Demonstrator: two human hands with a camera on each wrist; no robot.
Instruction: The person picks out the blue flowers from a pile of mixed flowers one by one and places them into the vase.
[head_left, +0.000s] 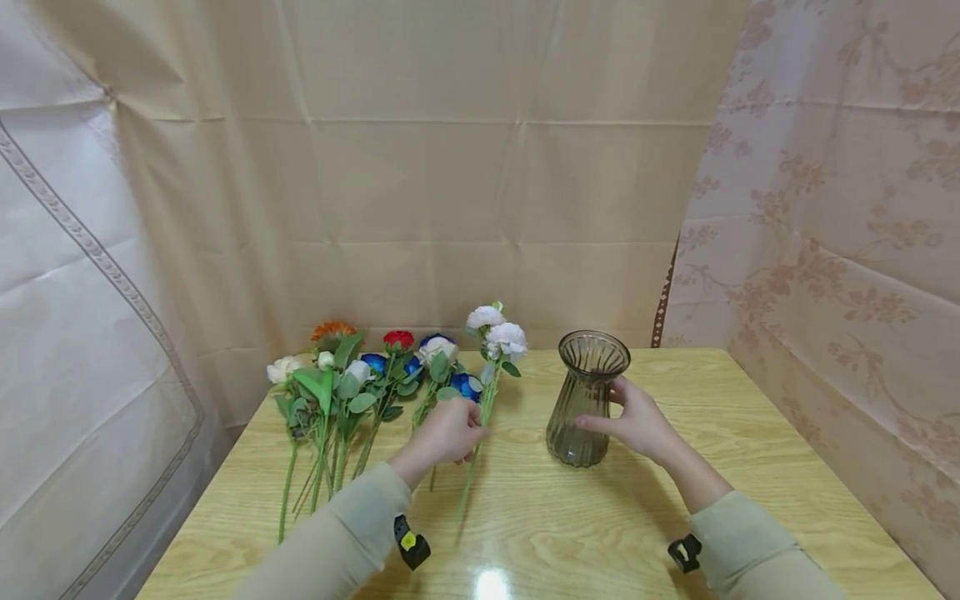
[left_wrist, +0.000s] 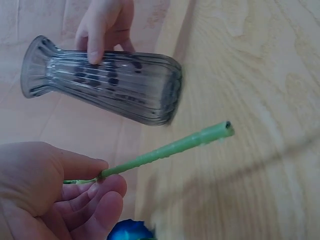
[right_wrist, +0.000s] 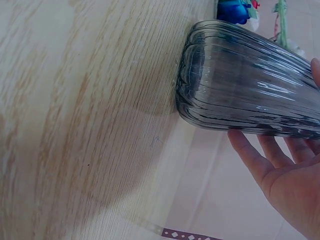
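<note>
My left hand (head_left: 446,429) pinches the green stem (left_wrist: 170,149) of an artificial flower with two ruffled white blooms (head_left: 506,340). Its blooms point up and away, and the cut lower end slants down over the tabletop in the left wrist view. To the right, my right hand (head_left: 641,425) holds a ribbed, smoky glass vase (head_left: 573,421) with a flared rim, thumb on one side and fingers (right_wrist: 250,152) along the other. The vase stands upright on the table, and nothing shows inside it through the glass.
Several artificial flowers lie left of my left hand on the wooden table (head_left: 525,517): an orange bloom (head_left: 333,330), a red rose (head_left: 398,339), blue roses (head_left: 467,385) and cream ones (head_left: 285,368). A beige curtain (head_left: 480,183) hangs behind, and a floral cloth (head_left: 847,250) hangs at right.
</note>
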